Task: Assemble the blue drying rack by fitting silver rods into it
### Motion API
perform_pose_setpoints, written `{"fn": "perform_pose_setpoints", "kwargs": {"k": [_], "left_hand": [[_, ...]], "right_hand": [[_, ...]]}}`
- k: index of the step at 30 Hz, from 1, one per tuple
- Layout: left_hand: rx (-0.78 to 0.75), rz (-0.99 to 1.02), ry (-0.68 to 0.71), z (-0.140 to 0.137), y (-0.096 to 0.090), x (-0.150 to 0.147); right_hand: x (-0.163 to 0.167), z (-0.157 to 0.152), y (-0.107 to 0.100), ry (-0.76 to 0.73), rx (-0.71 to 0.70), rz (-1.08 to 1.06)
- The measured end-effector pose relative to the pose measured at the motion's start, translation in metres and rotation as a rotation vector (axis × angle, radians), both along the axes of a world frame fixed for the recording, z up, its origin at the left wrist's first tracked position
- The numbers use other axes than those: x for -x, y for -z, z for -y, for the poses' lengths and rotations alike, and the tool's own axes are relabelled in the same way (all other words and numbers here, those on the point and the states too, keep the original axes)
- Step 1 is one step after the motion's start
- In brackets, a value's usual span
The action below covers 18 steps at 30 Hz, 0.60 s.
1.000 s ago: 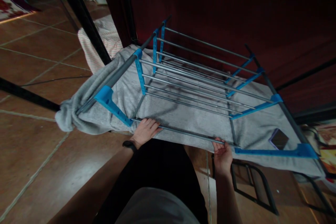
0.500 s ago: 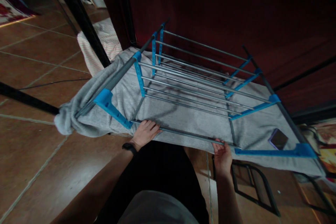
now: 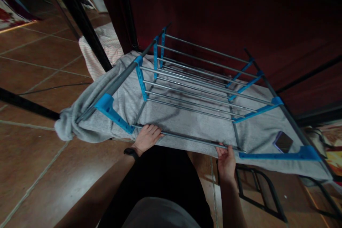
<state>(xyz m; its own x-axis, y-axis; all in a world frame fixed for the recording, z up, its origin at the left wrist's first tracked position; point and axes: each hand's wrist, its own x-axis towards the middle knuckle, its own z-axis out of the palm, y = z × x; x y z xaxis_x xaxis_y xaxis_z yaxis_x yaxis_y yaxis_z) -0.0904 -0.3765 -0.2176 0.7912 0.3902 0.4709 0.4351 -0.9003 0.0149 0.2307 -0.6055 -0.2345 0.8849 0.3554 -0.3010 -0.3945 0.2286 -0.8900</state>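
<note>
A shoe rack [image 3: 192, 77] of thin metal rods and blue plastic brackets lies tipped over on a grey blanket [image 3: 184, 115]. My left hand [image 3: 148, 137], with a dark band at the wrist, is wrapped over the left part of the rack's nearest rod [image 3: 187, 136]. Toward that rod's right end, my right hand [image 3: 226, 156] grips it from below, fingers curled round it. One blue bracket [image 3: 114, 114] is just left of my left hand; another blue bracket [image 3: 280, 155] stretches away to the right of my right hand.
A phone [image 3: 283, 142] lies on the blanket at the right. Dark metal posts [image 3: 80, 21] stand at the left, and a dark red panel [image 3: 213, 10] rises behind. Below right are black metal frames [image 3: 263, 192] above the tiled floor [image 3: 40, 153]. A striped cloth [image 3: 103, 48] hangs beyond.
Both hands keep their hold on the near rod. The rack has shifted only very slightly in view, along with a small tilt of the camera.
</note>
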Motion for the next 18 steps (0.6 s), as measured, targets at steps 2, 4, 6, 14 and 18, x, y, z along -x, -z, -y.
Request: {"fn": "perform_pose_setpoints", "kwargs": {"k": [2,4,6,14,18], "left_hand": [[-0.005,-0.008,-0.011,0.0002,-0.0009,-0.0002],[-0.004,-0.004,-0.014,0.0005,-0.0012,-0.0003],[0.001,0.01,-0.003,0.0007,-0.0009,-0.0002],[0.034,0.031,-0.007,0.0014,0.0017,0.001],[0.033,0.033,-0.023,0.0014,0.002,0.0001]], "right_hand": [[0.0011,-0.0005,-0.0006,0.004,-0.002,0.008],[0.0017,-0.0009,-0.0009,0.007,-0.011,0.007],[0.0014,-0.0008,-0.0006,0.007,-0.023,-0.002],[-0.0033,0.0034,0.0055,0.001,-0.058,-0.05],[-0.0047,0.0032,0.0069,-0.025,-0.053,-0.052]]}}
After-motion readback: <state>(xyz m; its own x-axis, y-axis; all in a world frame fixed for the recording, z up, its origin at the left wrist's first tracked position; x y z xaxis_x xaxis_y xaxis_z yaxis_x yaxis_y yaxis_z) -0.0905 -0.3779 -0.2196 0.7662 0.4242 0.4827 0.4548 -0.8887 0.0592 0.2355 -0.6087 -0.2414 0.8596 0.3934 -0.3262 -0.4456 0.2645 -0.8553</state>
